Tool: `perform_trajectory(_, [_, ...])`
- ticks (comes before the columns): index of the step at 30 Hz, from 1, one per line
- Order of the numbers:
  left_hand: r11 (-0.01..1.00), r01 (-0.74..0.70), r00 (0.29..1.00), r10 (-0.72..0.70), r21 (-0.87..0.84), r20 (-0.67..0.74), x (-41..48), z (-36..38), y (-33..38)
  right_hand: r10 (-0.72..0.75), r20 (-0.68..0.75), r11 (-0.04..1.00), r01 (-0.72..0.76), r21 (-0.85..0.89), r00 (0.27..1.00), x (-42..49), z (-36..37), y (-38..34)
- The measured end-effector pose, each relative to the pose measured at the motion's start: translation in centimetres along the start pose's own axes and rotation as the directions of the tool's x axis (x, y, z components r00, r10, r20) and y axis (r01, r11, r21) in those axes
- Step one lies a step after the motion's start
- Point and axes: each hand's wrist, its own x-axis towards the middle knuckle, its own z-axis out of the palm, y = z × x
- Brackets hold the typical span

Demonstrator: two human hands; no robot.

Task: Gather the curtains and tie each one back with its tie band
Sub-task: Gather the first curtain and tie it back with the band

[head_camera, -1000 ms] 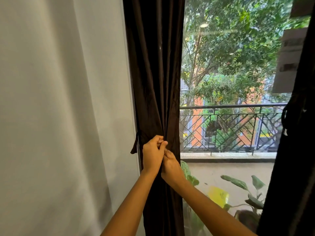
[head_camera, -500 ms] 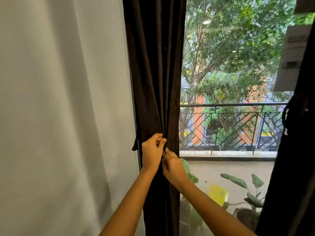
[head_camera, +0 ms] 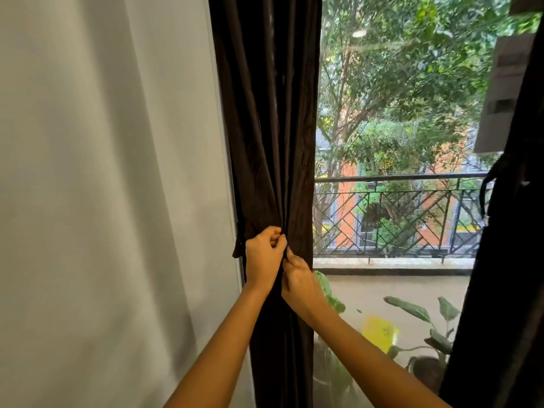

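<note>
Noted raised forearms, left hand [head_camera: 265,256] and right hand [head_camera: 298,282] touching, both pinching gathered dark brown fabric curtain [head_camera: 270,128]; second curtain [head_camera: 506,275] well right.

Curtains, dark: two, namely left curtain [head_camera: 265,113] and right curtain [head_camera: 506,290]. Hands: two, namely left hand [head_camera: 263,256] and right hand [head_camera: 298,282]. Balcony railing [head_camera: 397,219]: one.

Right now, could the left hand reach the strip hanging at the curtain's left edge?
Probably yes: the strip hangs right beside the left hand, nothing between, though that hand is pinching the curtain.
</note>
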Motion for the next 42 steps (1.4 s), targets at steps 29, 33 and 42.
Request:
perform_trajectory(29, [0.978, 0.074, 0.997, -0.069, -0.193, 0.035, -0.8, 0.2, -1.0, 0.337, -0.187, 0.657, -0.088, 0.748, 0.923, 2.1, -3.8, -0.4])
perform_trajectory(33, [0.983, 0.045, 0.999, -0.046, -0.18, -0.003, -1.0, 0.1, -0.9, 0.317, -0.196, 0.666, -0.07, 0.743, 0.928, 2.4, -3.6, -0.5])
perform_trajectory(42, [0.96, 0.106, 0.994, -0.11, -0.26, -0.001, -1.2, 0.8, -0.9, 0.383, -0.221, 0.655, -0.095, 0.749, 0.897, 2.9, -3.6, -1.2])
